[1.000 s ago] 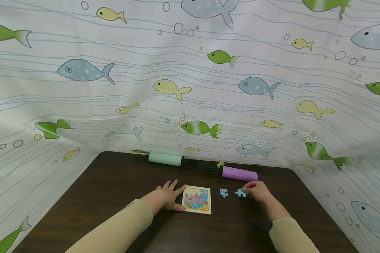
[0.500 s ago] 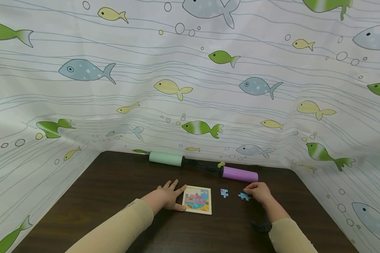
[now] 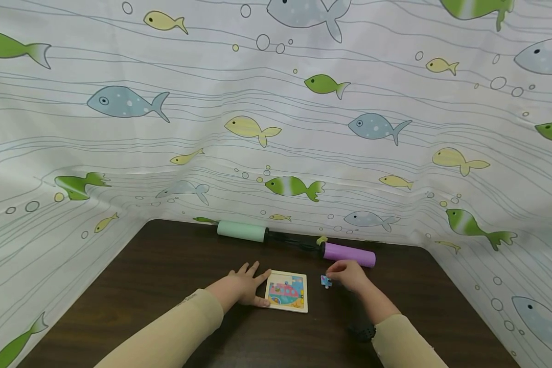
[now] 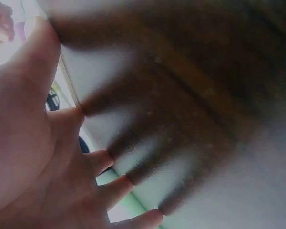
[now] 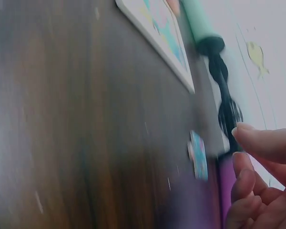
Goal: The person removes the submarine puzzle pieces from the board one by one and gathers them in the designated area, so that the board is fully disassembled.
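Note:
In the head view my left hand (image 3: 244, 288) spreads its fingers at the left edge of a small wooden-framed jigsaw puzzle (image 3: 286, 308). Its thumb touches the lower left corner of the frame. Pink, blue and yellow pieces fill much of the board; a pale gap shows at its upper left. To the right lies a loose blue puzzle piece (image 3: 325, 281), with my right hand's (image 3: 349, 275) fingertips right at its upper edge. The right wrist view shows the piece (image 5: 199, 155) on the table and the right hand (image 5: 264, 176) loosely curled, a gap between thumb and finger.
A mint-green tube (image 3: 242, 231) and a purple tube (image 3: 349, 254), both with black ends, lie along the back of the dark wooden table (image 3: 165, 266). A small yellow object (image 3: 321, 239) sits between them. Fish-printed white cloth (image 3: 276, 153) surrounds the table.
My right hand let go of the right-hand puzzle piece and moved left to the other loose piece. The first piece is now hidden behind the hand. My left hand stays put.

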Motion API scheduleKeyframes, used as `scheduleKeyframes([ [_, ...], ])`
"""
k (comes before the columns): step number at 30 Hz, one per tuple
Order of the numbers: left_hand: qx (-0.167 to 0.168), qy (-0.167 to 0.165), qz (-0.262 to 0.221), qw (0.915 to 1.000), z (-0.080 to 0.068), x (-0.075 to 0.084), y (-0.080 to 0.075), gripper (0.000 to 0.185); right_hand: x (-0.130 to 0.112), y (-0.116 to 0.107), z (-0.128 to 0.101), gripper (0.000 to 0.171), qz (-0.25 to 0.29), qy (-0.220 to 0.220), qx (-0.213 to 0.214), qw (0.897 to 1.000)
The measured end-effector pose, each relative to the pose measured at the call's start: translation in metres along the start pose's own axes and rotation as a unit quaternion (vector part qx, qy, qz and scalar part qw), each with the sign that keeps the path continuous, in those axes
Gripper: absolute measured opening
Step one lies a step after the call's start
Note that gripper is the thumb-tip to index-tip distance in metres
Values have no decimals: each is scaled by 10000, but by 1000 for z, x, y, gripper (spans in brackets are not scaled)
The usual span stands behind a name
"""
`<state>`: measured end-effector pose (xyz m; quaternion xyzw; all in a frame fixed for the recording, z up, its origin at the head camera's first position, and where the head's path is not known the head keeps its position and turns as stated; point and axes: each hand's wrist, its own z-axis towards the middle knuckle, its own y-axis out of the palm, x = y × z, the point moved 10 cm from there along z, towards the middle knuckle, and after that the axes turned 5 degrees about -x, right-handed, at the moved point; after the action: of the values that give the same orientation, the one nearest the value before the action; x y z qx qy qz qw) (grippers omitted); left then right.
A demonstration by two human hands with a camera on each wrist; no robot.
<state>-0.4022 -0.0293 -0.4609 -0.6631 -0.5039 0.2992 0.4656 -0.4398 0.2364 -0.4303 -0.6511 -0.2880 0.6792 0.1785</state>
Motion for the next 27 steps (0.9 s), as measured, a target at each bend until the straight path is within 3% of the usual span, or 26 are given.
scheduleKeyframes([
  [14, -114, -92, 79, 9999, 2, -2, 4, 91, -45, 71, 6, 7, -107, -641, -843, 9943],
  [20, -87, -97, 89, 9999, 3, -3, 3, 91, -51, 87, 7, 15, -207, -564, -989, 9933],
  [27, -59, -45, 89, 9999, 3, -1, 2, 90, -47, 91, 7, 20, -305, -409, -890, 9947],
])
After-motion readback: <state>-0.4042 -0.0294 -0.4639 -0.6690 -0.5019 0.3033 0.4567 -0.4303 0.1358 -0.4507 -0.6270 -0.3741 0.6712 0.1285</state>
